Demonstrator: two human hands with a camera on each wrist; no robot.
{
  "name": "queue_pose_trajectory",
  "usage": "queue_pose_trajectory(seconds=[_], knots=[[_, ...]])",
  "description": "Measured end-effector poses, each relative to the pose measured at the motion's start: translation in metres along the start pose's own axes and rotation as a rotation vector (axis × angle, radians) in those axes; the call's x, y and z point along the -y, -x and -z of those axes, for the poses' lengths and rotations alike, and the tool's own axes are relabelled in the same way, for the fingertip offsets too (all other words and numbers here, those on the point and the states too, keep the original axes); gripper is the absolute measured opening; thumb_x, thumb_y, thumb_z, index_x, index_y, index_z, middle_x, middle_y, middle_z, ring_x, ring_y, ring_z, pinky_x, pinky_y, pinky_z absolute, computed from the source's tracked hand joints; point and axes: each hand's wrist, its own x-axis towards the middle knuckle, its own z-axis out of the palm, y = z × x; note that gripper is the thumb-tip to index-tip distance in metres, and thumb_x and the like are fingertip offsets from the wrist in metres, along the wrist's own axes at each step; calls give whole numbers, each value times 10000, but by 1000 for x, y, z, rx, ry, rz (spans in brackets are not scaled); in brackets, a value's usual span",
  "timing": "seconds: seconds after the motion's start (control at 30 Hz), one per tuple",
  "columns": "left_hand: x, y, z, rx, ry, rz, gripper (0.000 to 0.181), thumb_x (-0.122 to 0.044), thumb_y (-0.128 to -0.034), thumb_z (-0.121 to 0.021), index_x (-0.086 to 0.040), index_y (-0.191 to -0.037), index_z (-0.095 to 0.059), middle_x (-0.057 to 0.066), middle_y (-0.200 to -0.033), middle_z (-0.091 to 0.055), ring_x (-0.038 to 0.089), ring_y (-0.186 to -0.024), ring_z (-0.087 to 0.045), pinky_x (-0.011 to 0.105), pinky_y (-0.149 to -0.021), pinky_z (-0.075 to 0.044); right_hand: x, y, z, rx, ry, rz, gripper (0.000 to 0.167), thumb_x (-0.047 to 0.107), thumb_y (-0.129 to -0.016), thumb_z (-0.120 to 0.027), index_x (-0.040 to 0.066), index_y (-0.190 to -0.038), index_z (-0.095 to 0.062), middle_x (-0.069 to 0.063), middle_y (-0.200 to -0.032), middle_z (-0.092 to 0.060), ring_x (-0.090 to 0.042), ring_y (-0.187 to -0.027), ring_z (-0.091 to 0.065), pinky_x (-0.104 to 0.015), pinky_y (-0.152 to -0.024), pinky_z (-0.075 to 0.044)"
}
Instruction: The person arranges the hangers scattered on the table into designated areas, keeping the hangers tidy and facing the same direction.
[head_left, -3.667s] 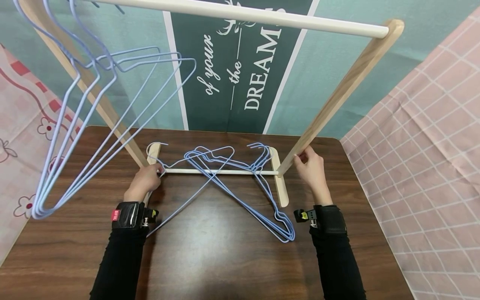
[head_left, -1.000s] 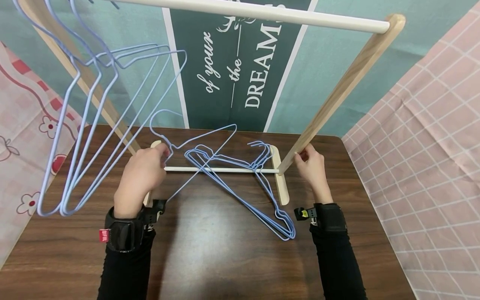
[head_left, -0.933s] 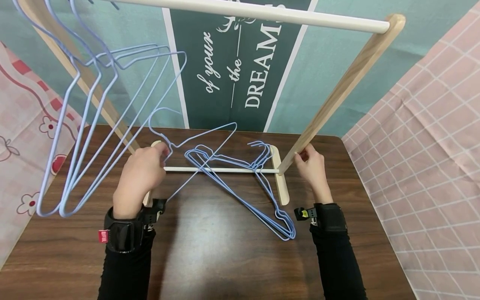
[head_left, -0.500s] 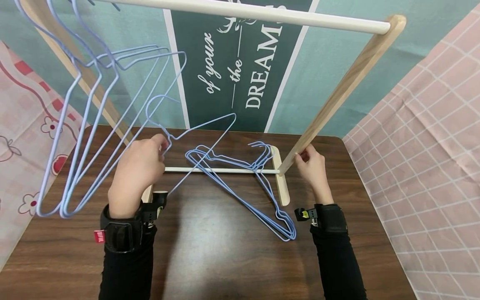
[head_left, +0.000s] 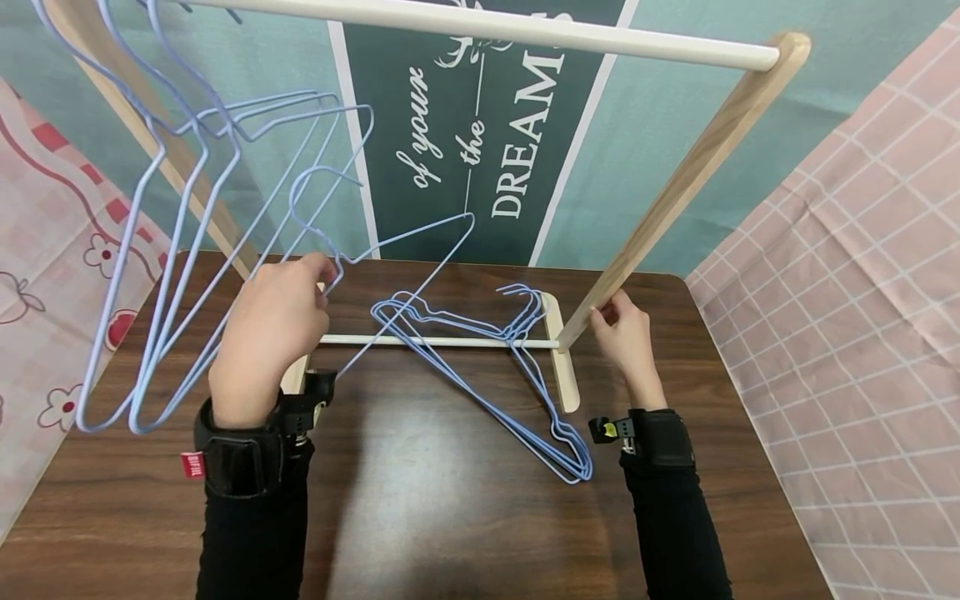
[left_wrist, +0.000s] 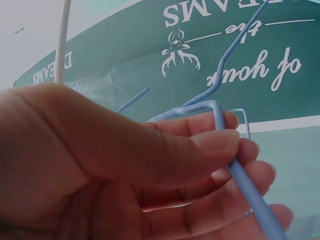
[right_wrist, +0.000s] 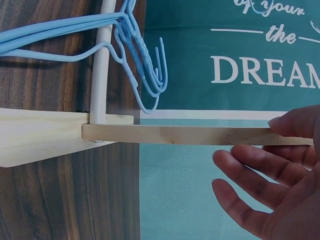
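Observation:
My left hand pinches a blue clothes hanger by the bend near its neck; the left wrist view shows the thumb and fingers on the blue wire. The hanger's hook points up in front of the rack's left side. With thumb and fingertips, my right hand grips the right wooden post of the clothes rack low down, also seen in the right wrist view as a pale slat. Several blue hangers lie in a crossed pile over the rack's white lower bar.
Several blue hangers hang at the left of the white top rail, close above my left arm. The rack's foot rests on the brown table. Green cloth with lettering hangs behind.
Over the last seconds my left hand took a hanger from the lower left and raised it from the table; in the last second it rose further. My right hand stayed on the post.

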Motion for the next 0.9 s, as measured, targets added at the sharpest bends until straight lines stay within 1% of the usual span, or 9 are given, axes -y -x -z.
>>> queue_pose_trajectory(seconds=[0.1, 0.2, 0.27, 0.37, 0.47, 0.6, 0.73, 0.9], knots=[[-1, 0, 3, 1, -9, -2, 299, 52, -754, -470, 3, -1034, -562, 167, -829, -597, 403, -811, -530, 495, -641, -389, 0, 0, 0, -2, 1, 5, 132, 56, -883, -522, -44, -966, -547, -184, -791, -580, -256, -636, -514, -307, -506, -385], [-3, 0, 6, 3, -12, 3, 286, 37, -776, -472, 6, -1047, -556, 183, -846, -593, 397, -788, -528, 487, -619, -387, 0, -1, 1, -2, -1, 11, 135, 56, -884, -520, -46, -967, -548, -185, -785, -578, -255, -630, -511, -307, -505, -386], [-5, 0, 9, -8, -12, 7, 276, 32, -785, -478, 8, -1050, -553, 192, -852, -593, 396, -769, -529, 484, -603, -386, 0, -1, 1, -4, 0, 13, 134, 57, -882, -523, -46, -965, -549, -183, -781, -578, -254, -626, -509, -306, -504, -384], [-8, 1, 13, -42, -12, 15, 263, 31, -794, -487, 7, -1046, -559, 205, -867, -599, 412, -776, -531, 498, -599, -388, 1, -1, 1, -6, 0, 15, 130, 59, -880, -526, -43, -959, -550, -181, -775, -579, -252, -617, -506, -304, -498, -381], [-11, 1, 16, -71, -17, 8, 266, 36, -785, -490, 0, -1038, -567, 198, -853, -606, 418, -777, -531, 506, -605, -386, 0, -1, 1, -7, 0, 12, 125, 55, -878, -530, -40, -956, -551, -181, -777, -581, -250, -614, -504, -296, -494, -377], [-14, 0, 22, -76, -16, 4, 300, 34, -759, -484, -10, -1043, -572, 172, -832, -605, 399, -775, -528, 495, -602, -382, -2, -1, 0, -13, 3, 11, 121, 53, -878, -531, -41, -952, -552, -181, -776, -581, -243, -615, -502, -274, -492, -373], [-15, -2, 29, -78, -15, 24, 344, 42, -737, -475, -20, -1061, -570, 152, -831, -595, 384, -774, -522, 480, -579, -380, -3, -1, 0, -14, 2, 18, 125, 52, -880, -529, -46, -953, -552, -189, -780, -580, -247, -621, -506, -251, -488, -367], [-15, -3, 35, -108, -17, 26, 351, 56, -725, -472, -14, -1054, -573, 160, -814, -590, 401, -786, -509, 489, -615, -371, -3, -1, -1, -12, 1, 22, 125, 46, -877, -532, -48, -956, -554, -189, -779, -580, -251, -620, -506, -256, -490, -369]])
